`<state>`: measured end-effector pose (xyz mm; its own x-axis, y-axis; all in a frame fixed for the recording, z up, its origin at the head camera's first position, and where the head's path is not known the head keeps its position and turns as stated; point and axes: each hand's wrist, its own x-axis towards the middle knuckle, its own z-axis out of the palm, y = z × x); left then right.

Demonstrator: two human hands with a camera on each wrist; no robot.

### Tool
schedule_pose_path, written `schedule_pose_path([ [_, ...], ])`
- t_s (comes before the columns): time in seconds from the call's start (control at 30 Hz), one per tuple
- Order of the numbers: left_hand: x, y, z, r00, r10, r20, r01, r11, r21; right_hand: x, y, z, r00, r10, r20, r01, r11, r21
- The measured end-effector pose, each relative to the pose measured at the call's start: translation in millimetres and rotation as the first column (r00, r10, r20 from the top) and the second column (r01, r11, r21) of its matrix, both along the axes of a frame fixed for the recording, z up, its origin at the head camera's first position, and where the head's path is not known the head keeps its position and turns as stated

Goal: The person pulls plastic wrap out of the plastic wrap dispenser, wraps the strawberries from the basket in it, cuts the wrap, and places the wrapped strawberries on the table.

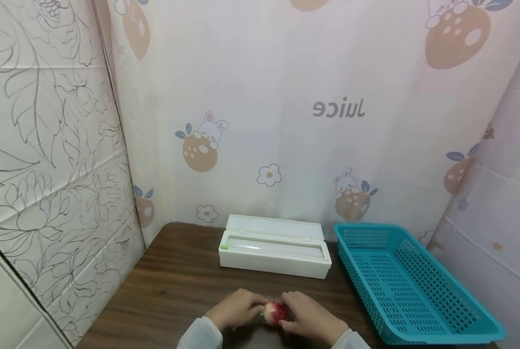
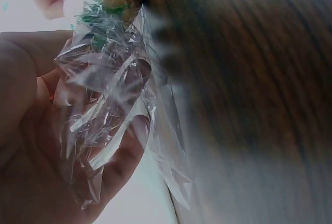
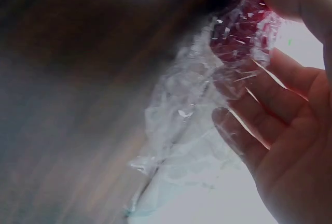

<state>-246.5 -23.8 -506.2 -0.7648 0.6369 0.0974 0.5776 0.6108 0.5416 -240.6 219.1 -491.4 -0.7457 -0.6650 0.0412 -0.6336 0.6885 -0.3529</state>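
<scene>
Between the two hands, low over the near part of the table, is a round red-and-cream fruit (image 1: 275,313) with green at one end. Clear cling film (image 2: 106,86) wraps it and gathers into a crumpled tail at each side. My left hand (image 1: 238,308) pinches the film beside the green end, fingers curled behind the loose tail. My right hand (image 1: 309,317) holds the fruit's red side, its thumb (image 3: 295,3) on the wrapped surface and its fingers behind the film. In the right wrist view a loose film tail hangs beyond those fingers.
A white cling film dispenser box (image 1: 275,264) stands behind the hands, its lid (image 1: 275,227) raised. To the right is a blue-green plastic basket (image 1: 410,271) with perforated walls. Dark wood table (image 1: 177,286) lies underneath, with patterned curtains (image 1: 251,97) at the back and sides.
</scene>
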Motion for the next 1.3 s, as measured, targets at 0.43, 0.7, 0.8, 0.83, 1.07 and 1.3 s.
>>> schedule_pose_path([
  [0.43, 5.3, 11, 7.5, 0.919, 0.021, -0.395, -0.048, 0.997, -0.058, -11.8, 0, 7.7, 0.995, 0.020, 0.095, -0.016, 0.999, -0.046],
  [0.7, 11.6, 19, 7.6, 0.871, -0.054, -0.489, 0.016, 0.997, -0.082, -20.5, 6, 3.6, 0.981, 0.039, 0.189, -0.018, 0.993, -0.113],
  [0.8, 7.7, 19, 3.2, 0.896, -0.022, -0.443, 0.003, 0.999, -0.044, -23.0, 10, 1.2, 0.985, 0.038, 0.170, -0.017, 0.992, -0.125],
  [0.83, 6.4, 19, 2.4, 0.902, -0.015, -0.432, 0.003, 1.000, -0.030, -23.7, 11, 0.6, 0.986, 0.037, 0.165, -0.017, 0.992, -0.126],
  [1.07, -1.4, 21, 3.4, 0.926, -0.007, -0.376, 0.005, 1.000, -0.006, -26.2, 13, -1.2, 0.986, 0.018, 0.168, 0.004, 0.992, -0.130],
  [1.3, -9.7, 22, 4.1, 0.945, 0.021, -0.326, -0.052, 0.995, -0.085, -25.6, 10, -1.7, 0.990, -0.036, 0.137, 0.068, 0.970, -0.234],
])
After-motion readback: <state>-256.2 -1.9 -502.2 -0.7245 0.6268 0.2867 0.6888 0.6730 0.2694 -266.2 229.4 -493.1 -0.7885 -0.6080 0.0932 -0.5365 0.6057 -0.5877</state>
